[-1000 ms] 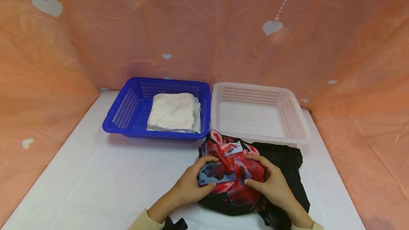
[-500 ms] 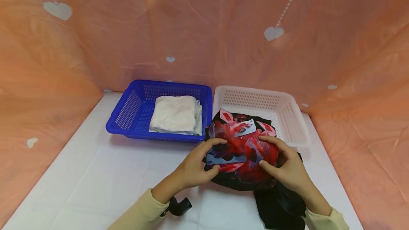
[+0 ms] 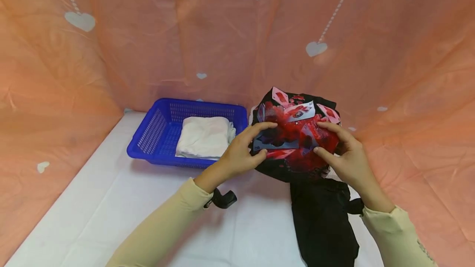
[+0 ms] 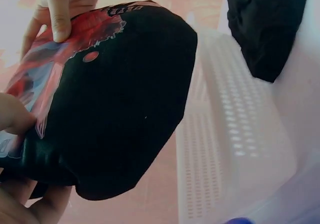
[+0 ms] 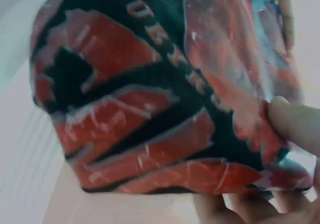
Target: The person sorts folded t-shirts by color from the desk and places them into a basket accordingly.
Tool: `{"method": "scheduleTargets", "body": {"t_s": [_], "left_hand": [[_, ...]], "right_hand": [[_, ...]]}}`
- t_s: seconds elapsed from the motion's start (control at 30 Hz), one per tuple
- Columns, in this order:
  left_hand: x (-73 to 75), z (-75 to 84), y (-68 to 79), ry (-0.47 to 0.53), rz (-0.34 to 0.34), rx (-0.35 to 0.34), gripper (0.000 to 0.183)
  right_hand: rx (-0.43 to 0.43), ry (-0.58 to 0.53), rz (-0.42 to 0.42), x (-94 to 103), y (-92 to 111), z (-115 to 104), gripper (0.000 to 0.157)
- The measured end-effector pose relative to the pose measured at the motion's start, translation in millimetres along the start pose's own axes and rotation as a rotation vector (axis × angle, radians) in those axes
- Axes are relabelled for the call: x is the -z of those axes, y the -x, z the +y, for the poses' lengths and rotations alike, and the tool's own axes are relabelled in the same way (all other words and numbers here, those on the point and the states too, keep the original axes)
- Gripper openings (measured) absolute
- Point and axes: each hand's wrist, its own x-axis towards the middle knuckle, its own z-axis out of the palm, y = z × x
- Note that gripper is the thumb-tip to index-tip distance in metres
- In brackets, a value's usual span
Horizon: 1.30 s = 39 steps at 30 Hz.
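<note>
Left hand (image 3: 241, 151) and right hand (image 3: 349, 158) grip a red-printed black garment (image 3: 293, 135), centre right
Blue basket (image 3: 154, 133), centre left, holds folded white cloth (image 3: 203, 137); garment mostly hides white basket (image 4: 235, 109)

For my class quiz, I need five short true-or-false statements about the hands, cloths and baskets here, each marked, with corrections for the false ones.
1. The left hand and right hand both grip the printed black cloth. True.
2. The left wrist view shows the white basket, with holes in its wall. True.
3. The folded white cloth lies in the white basket. False: it lies in the blue basket.
4. The plain black cloth lies on the white table. True.
5. The right hand grips the plain black cloth. False: it grips the printed one.
</note>
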Motion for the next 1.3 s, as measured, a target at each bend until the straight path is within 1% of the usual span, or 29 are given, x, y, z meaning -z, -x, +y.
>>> {"method": "scheduleTargets", "body": {"t_s": [0.1,0.2,0.3,0.4,0.5,0.6,0.73,0.83,0.97,1.13,1.3], "left_hand": [[-3.1,-6.2,-14.3,-0.026,0.02,0.012,0.061],[-10.2,-18.2,-26.2,-0.036,0.033,0.04,0.062],[-20.4,-33.3,-35.3,-0.014,0.034,0.07,0.062],[-34.7,-50.3,-42.1,0.017,0.028,0.11,0.063],[-49.0,-63.0,-45.0,0.036,0.019,0.157,0.063],[-61.9,-71.7,-43.5,0.026,-0.002,0.22,0.064],[-75.4,-78.8,-39.0,-0.027,-0.069,0.313,0.064],[-83.6,-82.7,-39.3,-0.066,-0.128,0.364,0.066],[-93.2,-88.4,-45.4,-0.099,-0.177,0.431,0.068],[-104.3,-97.8,-54.8,-0.088,-0.208,0.508,0.069],[-114.0,-108.3,-59.6,-0.091,-0.209,0.564,0.068]], "right_hand": [[-0.002,0.03,0.04,0.7,-11.7,4.1,0.058],[-0.003,0.045,0.063,-0.4,-22.5,13.5,0.057],[-0.005,0.054,0.077,-3.3,-30.5,27.8,0.056],[-0.023,0.072,0.076,-7.3,-36.2,48.0,0.055],[-0.055,0.079,0.057,-11.6,-38.7,69.3,0.054],[-0.094,0.076,0.026,-16.5,-38.2,89.5,0.054],[-0.159,0.097,-0.034,-21.7,-32.8,112.2,0.054],[-0.198,0.107,-0.075,-23.6,-27.6,125.6,0.055],[-0.235,0.073,-0.115,-25.9,-23.0,142.6,0.056],[-0.28,0.054,-0.132,-28.7,-22.5,159.8,0.057],[-0.317,0.053,-0.168,-30.7,-27.0,170.6,0.057]]}}
